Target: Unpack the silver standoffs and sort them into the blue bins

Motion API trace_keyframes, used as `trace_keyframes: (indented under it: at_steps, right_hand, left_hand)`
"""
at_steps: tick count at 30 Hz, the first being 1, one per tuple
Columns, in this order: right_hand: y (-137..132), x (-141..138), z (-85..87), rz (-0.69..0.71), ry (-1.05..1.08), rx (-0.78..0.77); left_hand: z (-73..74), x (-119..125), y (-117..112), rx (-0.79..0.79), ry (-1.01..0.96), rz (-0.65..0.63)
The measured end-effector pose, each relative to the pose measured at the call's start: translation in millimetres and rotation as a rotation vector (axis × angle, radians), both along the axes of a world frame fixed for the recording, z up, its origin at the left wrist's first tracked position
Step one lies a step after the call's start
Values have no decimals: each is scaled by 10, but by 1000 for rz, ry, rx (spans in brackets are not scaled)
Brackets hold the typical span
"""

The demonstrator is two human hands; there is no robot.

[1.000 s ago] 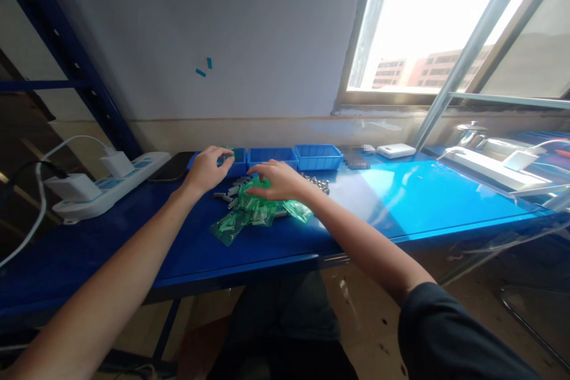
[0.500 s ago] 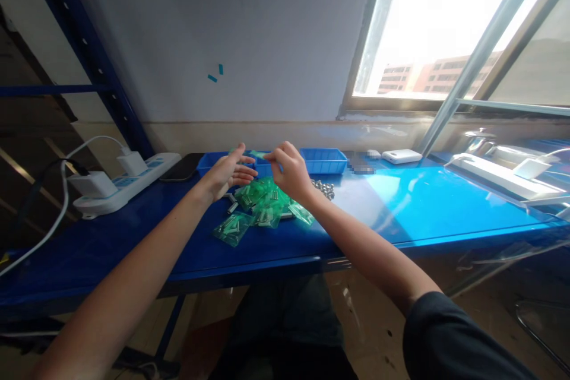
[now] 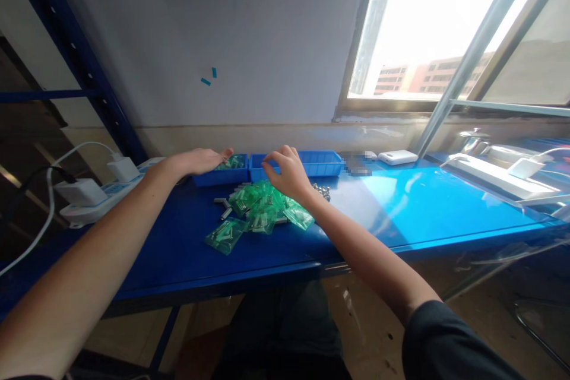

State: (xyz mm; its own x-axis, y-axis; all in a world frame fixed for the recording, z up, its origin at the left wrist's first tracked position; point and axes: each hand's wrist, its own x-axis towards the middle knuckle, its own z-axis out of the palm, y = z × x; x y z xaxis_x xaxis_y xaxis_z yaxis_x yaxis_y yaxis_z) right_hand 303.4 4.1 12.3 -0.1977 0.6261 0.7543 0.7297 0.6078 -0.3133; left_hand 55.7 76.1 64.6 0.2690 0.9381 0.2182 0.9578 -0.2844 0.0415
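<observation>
My left hand (image 3: 202,160) is stretched out over the left blue bin (image 3: 220,177), its thumb extended and the other fingers partly hidden. Small green bags (image 3: 234,161) lie inside that bin, close to the fingertips. In front of the right blue bin (image 3: 320,164), my right hand (image 3: 287,172) is raised with bent fingers. Its thumb and forefinger curve toward each other with a slight gap, and nothing shows between them. Below it lies a heap of green plastic bags (image 3: 262,205) with metal parts inside. One filled green bag (image 3: 226,235) rests in front of the heap.
Loose metal cylinders (image 3: 225,212) lie left of the heap, and small shiny metal pieces (image 3: 321,191) lie to its right. A power strip (image 3: 91,208) with white plugs is at the left. A white box-shaped device (image 3: 398,157) stands below the window.
My left hand has moved left from beside my right hand to the left bin. The green bag at my right fingertips is no longer seen there. The view has shifted slightly.
</observation>
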Motion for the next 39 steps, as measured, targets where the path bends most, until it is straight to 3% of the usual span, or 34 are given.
trace_keyframes:
  at_steps: [2,10,14,18,22,26,29,32,35,37,39]
  right_hand:
    - [19,9,-4,-5,-18,-32]
    - [17,-33,-52,41,-162,-104]
    - [23,-37,-74,50,-210,-146]
    - [16,-49,-71,78,-264,-170]
    - [7,-63,-62,101,-300,-184]
    - [-1,-65,-63,106,-325,-190]
    - [9,-41,-65,100,-317,-197]
    - [32,-11,-67,102,-306,-196]
    - [42,-20,-71,120,-321,-200]
    - [29,-66,-78,137,-336,-200]
    - [-1,-142,-93,115,-356,-209]
  left_hand:
    - [-110,8,149,-122,28,-15]
    - [-453,-8,659,52,65,-122]
    - [-586,-92,733,-101,44,-59]
    - [-704,-121,698,-55,-43,-57]
    - [-667,-125,717,27,-61,-30]
    - [-477,-76,824,97,4,19]
    - [-331,-30,861,49,89,-34]
    - [-262,-54,770,-90,131,-72]
    - [-296,-145,521,-172,132,-8]
    - [-359,-190,285,9,66,-7]
    - [-429,-182,40,318,-58,-51]
